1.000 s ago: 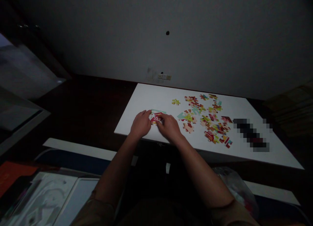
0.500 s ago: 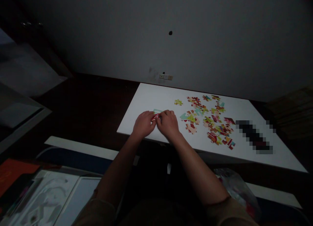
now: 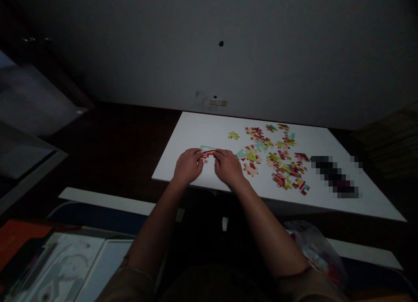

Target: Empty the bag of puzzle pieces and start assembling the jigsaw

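A small cluster of joined jigsaw pieces [image 3: 207, 154], red with white and pale green, lies at the near edge of a white board [image 3: 199, 130]. My left hand [image 3: 188, 166] rests against its left side, and my right hand [image 3: 227, 167] has its fingertips on its right side. Part of the cluster is hidden under my fingers. Loose colourful puzzle pieces [image 3: 271, 158] lie scattered to the right of my right hand. A single yellow-green piece [image 3: 233, 135] lies apart, above them.
A blurred dark object [image 3: 335, 176] lies at the board's right side. The board sits on a dark surface against a grey wall with a socket plate [image 3: 218, 102]. A clear plastic bag [image 3: 313, 247] and a pale flat box [image 3: 73, 267] lie below, near my body.
My hands have drawn slightly apart since the earlier frames, showing more of the red cluster between them. The view has shifted a little, and the loose pieces appear unmoved.
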### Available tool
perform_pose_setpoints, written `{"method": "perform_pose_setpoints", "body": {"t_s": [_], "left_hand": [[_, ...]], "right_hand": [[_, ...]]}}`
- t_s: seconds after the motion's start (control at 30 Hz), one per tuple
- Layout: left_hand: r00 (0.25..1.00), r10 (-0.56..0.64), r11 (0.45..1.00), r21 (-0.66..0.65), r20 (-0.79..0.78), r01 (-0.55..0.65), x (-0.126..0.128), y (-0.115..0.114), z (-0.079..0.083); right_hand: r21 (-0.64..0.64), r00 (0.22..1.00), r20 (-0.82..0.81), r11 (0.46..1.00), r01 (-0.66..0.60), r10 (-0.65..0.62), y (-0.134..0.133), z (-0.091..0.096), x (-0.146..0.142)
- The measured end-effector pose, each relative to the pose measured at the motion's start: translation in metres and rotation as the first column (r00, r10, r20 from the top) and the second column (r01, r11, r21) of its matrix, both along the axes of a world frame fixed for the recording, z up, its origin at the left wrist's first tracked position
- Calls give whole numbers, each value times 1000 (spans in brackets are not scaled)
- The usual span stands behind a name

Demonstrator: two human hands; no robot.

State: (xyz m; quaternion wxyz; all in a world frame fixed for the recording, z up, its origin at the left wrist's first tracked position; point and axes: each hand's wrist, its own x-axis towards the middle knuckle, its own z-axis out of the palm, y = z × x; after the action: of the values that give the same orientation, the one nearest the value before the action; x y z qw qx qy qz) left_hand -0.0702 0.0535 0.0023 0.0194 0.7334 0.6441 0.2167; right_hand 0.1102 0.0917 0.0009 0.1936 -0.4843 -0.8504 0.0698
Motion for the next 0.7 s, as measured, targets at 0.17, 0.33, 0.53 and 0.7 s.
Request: {"method": "perform_pose_setpoints", "body": {"t_s": [0.17, 0.33, 0.53, 0.7], "left_hand": [[998, 41, 999, -11, 55, -40, -2, -2, 1], [993, 63, 998, -20, 104, -61, -7, -3, 1], [997, -78, 995, -63, 11, 78, 1, 3, 0], [997, -73, 995, -65, 2, 73, 4, 7, -3]], "right_hand": [[-26, 992, -117, 999, 36, -38, -1, 5, 2], [-48, 896, -397, 980, 193, -196, 4, 22, 42], [-41, 820, -472, 937, 347, -325, 13, 29, 129], [-59, 940, -281, 981, 185, -194, 22, 16, 164]]}}
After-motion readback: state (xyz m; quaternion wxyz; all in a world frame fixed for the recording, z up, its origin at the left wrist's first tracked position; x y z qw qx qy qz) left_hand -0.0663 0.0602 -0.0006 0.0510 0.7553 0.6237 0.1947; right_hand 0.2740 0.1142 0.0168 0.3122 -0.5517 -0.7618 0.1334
